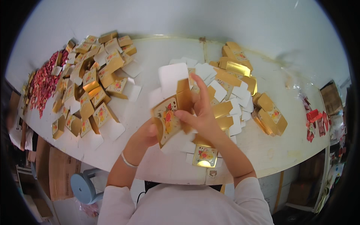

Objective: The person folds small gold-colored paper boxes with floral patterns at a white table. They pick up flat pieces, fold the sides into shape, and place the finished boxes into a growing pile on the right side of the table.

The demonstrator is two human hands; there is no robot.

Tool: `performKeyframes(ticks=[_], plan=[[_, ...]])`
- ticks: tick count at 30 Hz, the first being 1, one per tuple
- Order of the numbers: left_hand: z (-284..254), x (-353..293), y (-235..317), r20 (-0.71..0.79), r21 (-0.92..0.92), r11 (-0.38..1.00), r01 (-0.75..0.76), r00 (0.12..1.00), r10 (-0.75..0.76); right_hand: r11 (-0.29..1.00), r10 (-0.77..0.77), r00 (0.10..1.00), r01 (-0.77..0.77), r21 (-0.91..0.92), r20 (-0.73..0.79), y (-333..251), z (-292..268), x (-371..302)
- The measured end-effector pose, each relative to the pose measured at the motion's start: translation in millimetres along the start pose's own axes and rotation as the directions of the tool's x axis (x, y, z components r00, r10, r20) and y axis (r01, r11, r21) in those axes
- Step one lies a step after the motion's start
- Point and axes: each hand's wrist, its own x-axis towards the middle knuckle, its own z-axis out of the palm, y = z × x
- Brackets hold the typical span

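Observation:
Between my hands, above the middle of the table, is a gold carton (165,122) with a floral print, its white flaps sticking out at the top and side. My left hand (147,132) grips its lower left side, the fingers partly hidden behind it. With the thumb on the front and the fingers at the back edge, my right hand (200,114) holds the right side. Beneath and behind lies a spread of flattened gold cartons (225,110) with white flaps. One flat carton (205,155) lies near the table's front edge.
Opened-up gold cartons (90,80) are heaped at the left, beside a pile of small red packets (47,80). A stack of flat cartons (270,114) lies to the right, with red wrappers (317,120) farther right. A blue stool (83,188) stands below the table's front left.

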Motion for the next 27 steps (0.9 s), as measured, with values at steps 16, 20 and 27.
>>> performKeyframes(ticks=[16,20,27], plan=[[11,41,-20,0.235,0.072,0.992,0.102,0.965,-0.116,0.388,-0.477,0.817,0.526,-0.756,0.324,-30,-37,7],[13,35,-5,0.156,-0.009,0.986,0.166,0.974,-0.163,0.302,-0.491,0.801,0.524,-0.796,0.341,-27,-36,6],[10,16,1,0.085,-0.104,0.985,0.137,0.988,-0.128,0.328,-0.654,0.731,0.505,-0.798,0.194,-27,-37,10]])
